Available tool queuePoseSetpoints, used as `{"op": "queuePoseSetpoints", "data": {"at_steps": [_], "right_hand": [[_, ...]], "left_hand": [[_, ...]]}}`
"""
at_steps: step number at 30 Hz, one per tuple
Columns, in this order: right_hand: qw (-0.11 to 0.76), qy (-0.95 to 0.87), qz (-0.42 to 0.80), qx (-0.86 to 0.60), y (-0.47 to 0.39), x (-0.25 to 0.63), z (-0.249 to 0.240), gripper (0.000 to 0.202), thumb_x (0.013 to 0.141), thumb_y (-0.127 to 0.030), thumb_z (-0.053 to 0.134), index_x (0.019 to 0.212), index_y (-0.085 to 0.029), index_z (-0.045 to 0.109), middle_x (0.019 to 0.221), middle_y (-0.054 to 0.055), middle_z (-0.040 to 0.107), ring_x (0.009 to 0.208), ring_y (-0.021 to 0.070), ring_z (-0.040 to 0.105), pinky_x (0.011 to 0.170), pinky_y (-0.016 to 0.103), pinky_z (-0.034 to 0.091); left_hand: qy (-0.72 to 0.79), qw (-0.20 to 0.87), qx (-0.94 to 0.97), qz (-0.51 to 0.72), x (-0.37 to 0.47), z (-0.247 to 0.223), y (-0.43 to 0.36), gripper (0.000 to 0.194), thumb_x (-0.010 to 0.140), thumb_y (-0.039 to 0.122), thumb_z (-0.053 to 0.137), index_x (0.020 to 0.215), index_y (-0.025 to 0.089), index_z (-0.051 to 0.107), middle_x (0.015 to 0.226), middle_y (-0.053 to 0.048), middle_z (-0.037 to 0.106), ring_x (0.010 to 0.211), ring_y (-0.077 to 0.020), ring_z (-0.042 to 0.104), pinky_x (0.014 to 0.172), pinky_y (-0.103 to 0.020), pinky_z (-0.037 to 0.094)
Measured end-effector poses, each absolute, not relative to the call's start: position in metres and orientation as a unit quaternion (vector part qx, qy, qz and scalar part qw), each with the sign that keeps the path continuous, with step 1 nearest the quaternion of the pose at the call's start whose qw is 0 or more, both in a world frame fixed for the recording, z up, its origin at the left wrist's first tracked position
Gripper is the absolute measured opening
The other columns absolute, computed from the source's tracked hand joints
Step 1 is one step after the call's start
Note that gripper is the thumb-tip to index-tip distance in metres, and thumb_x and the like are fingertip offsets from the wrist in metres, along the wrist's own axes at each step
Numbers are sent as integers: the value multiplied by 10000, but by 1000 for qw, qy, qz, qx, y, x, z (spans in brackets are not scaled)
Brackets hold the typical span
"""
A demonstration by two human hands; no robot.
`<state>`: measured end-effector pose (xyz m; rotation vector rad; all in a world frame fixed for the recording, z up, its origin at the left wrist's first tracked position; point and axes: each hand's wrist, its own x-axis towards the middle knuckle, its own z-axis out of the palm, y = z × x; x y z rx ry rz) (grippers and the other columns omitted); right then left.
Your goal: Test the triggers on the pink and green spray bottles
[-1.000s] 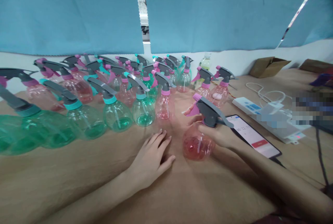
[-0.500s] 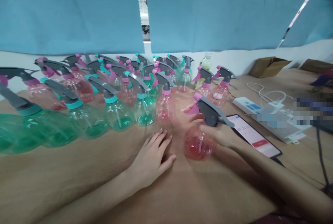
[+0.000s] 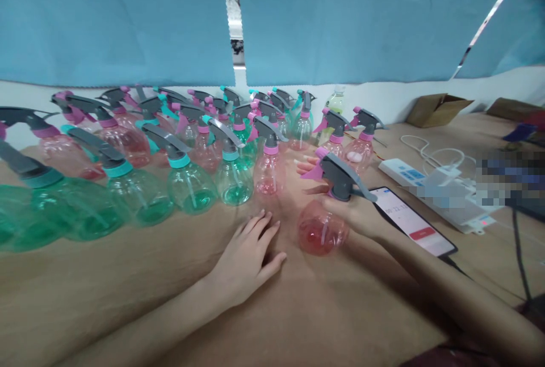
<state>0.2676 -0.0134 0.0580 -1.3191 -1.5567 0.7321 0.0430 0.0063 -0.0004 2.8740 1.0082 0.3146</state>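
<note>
The right hand (image 3: 351,216) has hold of a pink bottle (image 3: 321,236). Its fingers bend loosely round the neck, just under the gray top (image 3: 340,176), and some tips poke out past the pink trigger (image 3: 314,171). The bottle leans a bit. I can't tell if its bottom touches the table (image 3: 276,327).

The left hand (image 3: 249,256) lies palm down on the table, to the left of that bottle and not touching it. Its fingers are a little apart, and it holds nothing.

Just past the left hand's fingertips is the front pink bottle (image 3: 269,176), and next to that, on its left, a green bottle (image 3: 234,185). Lots more bottles stand in rows ahead of the left hand and off to its left. Beyond the right hand stand two pink ones (image 3: 360,154), close together. A phone (image 3: 415,222) lies just to the right hand's right, with a white power strip (image 3: 398,171) past it.

How far along is it? The held bottle has its top on, and so do the others I can see clearly. It is in the hand, not set among the rows. I can't tell how many are left.
</note>
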Motion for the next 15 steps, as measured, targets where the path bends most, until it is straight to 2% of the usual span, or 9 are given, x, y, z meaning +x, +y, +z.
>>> {"op": "queuePoseSetpoints", "data": {"at_steps": [3,6,10,15], "right_hand": [[477,-630,296,-536,-11,269,56,493,697,-191,530,1185,-252,548,943,46,704,835,247,658,768,425,502],[483,-627,299,-533,-11,269,56,485,697,-184,542,1177,-252,552,934,45,704,840,244,663,767,416,505],[487,-620,293,-541,-12,268,56,357,685,-197,541,1033,-239,608,902,42,704,803,239,661,728,412,507],[498,-606,308,-538,-11,270,54,130,672,-230,562,795,-227,605,821,18,686,812,223,639,804,416,479]], "left_hand": [[329,36,938,102,42,-1,6,516,910,449,449,1315,128,446,1398,-126,406,1304,-272,316,1038,-436,294],[329,32,938,99,42,-2,6,519,912,450,445,1322,131,440,1405,-121,397,1310,-268,304,1040,-437,289],[330,32,939,93,42,-2,7,525,912,450,445,1321,120,442,1404,-130,397,1305,-271,311,1037,-443,293],[331,37,939,88,44,2,6,527,909,441,455,1321,113,442,1396,-135,406,1300,-273,319,1033,-441,300]]}}
